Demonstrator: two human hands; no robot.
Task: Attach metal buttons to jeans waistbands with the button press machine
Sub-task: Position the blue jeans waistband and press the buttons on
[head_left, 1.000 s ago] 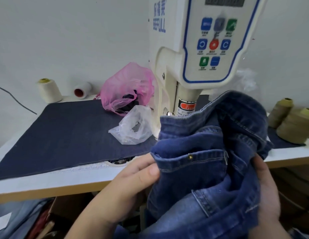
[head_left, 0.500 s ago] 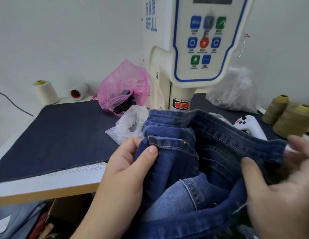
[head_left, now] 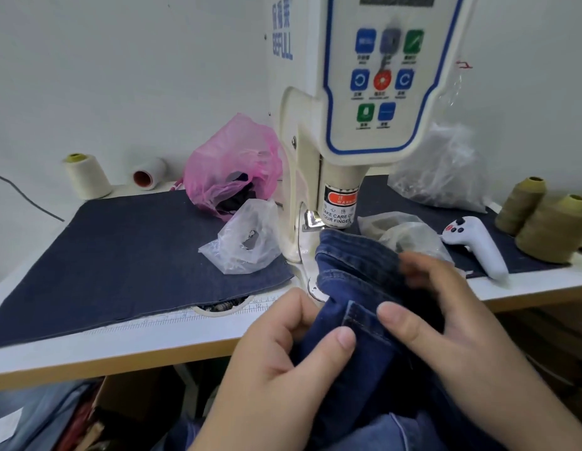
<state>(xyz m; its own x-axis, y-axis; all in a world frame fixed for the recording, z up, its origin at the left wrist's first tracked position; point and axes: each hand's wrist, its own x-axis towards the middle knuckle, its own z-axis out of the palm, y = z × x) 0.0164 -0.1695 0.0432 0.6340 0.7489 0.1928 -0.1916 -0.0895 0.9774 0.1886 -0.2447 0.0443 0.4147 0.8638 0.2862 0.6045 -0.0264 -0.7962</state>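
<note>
Dark blue jeans lie with the waistband end on the base of the cream button press machine, just below its press head. My left hand pinches the near fold of the waistband between thumb and fingers. My right hand grips the denim from the right, thumb on top of the belt loop. No metal button shows on the denim.
A clear bag with small metal parts and a pink bag sit left of the machine on a dark denim mat. A white controller, clear bags and thread cones are on the right. The table edge runs in front.
The jeans have come down from a raised bunch onto the machine base. Both hands have closed in on the waistband end near the press head.
</note>
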